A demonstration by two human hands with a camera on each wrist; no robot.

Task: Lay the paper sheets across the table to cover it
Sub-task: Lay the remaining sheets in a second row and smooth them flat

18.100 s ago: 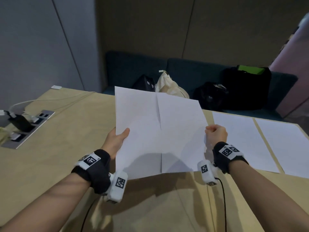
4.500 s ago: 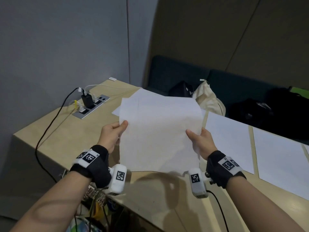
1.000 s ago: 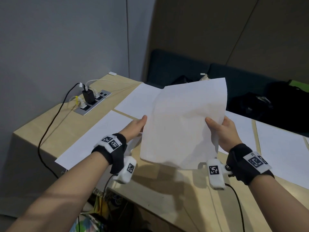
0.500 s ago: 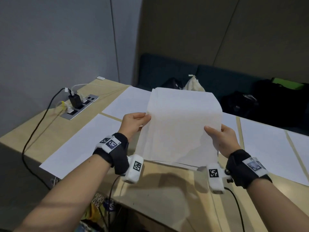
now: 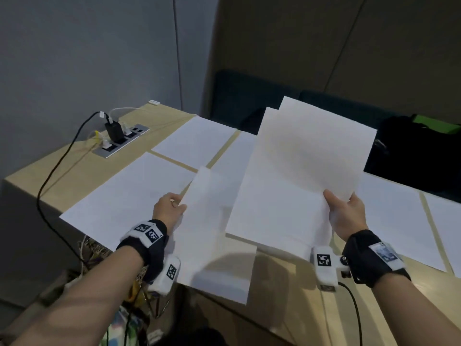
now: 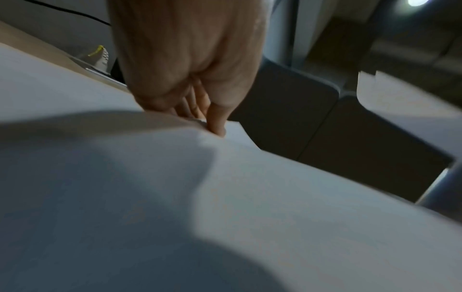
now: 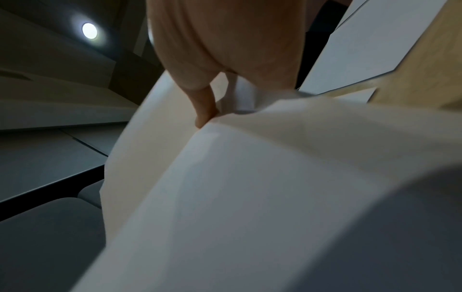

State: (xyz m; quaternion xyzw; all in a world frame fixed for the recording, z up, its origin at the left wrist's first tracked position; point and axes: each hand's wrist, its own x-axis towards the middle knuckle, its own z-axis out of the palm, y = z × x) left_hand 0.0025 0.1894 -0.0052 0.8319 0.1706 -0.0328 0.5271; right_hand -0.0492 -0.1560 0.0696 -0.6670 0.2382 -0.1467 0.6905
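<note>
My left hand (image 5: 172, 208) pinches the top left corner of a single white sheet (image 5: 212, 236) that hangs over the table's near edge; the left wrist view shows the thumb and fingers (image 6: 215, 122) closed on that sheet (image 6: 225, 197). My right hand (image 5: 346, 213) grips the right edge of a stack of white sheets (image 5: 299, 176), held tilted above the table; the right wrist view shows the thumb (image 7: 205, 110) pressed on the stack (image 7: 250, 187). Several white sheets (image 5: 139, 196) lie flat on the light wooden table (image 5: 82, 168).
A power strip (image 5: 122, 143) with a black charger and cables is set into the table's far left corner. A dark sofa (image 5: 249, 101) with black bags (image 5: 411, 156) runs behind the table. More laid sheets (image 5: 394, 216) lie to the right.
Both hands held one stack together half a second ago. Now my left hand has drawn one sheet away to the left and down, while the right hand keeps the stack.
</note>
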